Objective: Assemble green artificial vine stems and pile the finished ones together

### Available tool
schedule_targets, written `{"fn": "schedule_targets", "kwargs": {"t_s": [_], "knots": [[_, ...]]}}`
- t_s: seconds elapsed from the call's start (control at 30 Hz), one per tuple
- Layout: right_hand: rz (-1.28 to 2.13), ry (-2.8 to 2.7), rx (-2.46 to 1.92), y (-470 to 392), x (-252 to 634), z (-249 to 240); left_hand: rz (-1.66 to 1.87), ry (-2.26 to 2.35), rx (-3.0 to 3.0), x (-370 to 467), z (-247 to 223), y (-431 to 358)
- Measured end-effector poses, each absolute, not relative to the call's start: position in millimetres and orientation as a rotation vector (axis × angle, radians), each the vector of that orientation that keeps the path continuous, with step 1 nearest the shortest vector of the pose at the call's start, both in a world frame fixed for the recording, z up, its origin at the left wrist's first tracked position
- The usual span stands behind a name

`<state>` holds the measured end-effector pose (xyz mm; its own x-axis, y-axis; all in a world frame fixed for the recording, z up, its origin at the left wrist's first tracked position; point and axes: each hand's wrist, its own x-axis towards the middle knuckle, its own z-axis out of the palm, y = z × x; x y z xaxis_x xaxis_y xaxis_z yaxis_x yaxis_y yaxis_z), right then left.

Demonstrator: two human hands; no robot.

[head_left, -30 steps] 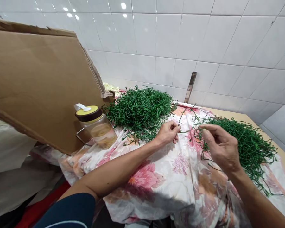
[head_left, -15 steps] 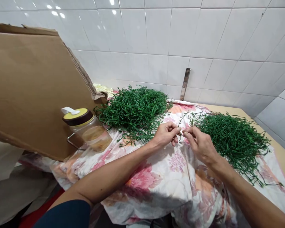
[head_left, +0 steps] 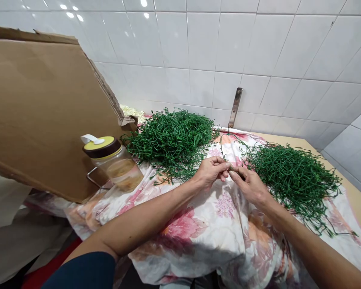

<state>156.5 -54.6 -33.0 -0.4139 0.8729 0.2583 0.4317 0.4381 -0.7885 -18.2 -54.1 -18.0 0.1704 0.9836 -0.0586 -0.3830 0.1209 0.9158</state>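
Observation:
Between the two floral-cloth-borne heaps, my left hand (head_left: 213, 171) and my right hand (head_left: 249, 184) meet fingertip to fingertip, both closed in a pinch. A thin green stem (head_left: 222, 147) rises from the fingers of my left hand. Its lower end goes in among the fingertips of both hands, where the fingers partly hide it. To the left of my hands lies a large tangled heap of green stems (head_left: 174, 138) with small bud-like tips. A second heap of green stems (head_left: 295, 176) spreads beside my right hand.
A floral cloth (head_left: 195, 245) covers much of the table (head_left: 291, 140). At left stand a jar (head_left: 124, 170) with a yellow-topped lid and a big cardboard box (head_left: 48, 112). Whitish pieces (head_left: 132, 112) lie behind the box. A metal strip (head_left: 235, 107) is against the tiled wall.
My fingertips have come together, with the right hand slightly lower and further left. The stem's upper part has shifted a little left. The heaps look the same.

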Motion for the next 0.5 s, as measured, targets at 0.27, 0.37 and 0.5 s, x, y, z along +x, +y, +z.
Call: {"fn": "schedule_targets", "kwargs": {"t_s": [0.27, 0.37, 0.5], "knots": [[0.757, -2.051, -1.126, -62.1, 149.4, -26.6, 1.23, 0.912, 0.951, -14.5, -23.9, -53.5], [0.495, -2.169, -1.158, -72.0, 145.5, -24.9, 1.203, 0.999, 1.055, -15.4, -26.9, -50.1], [0.413, -2.422, -0.892, -89.5, 135.2, -23.0, 1.248, 1.135, 1.112, -25.0, -30.0, -37.3]]}}
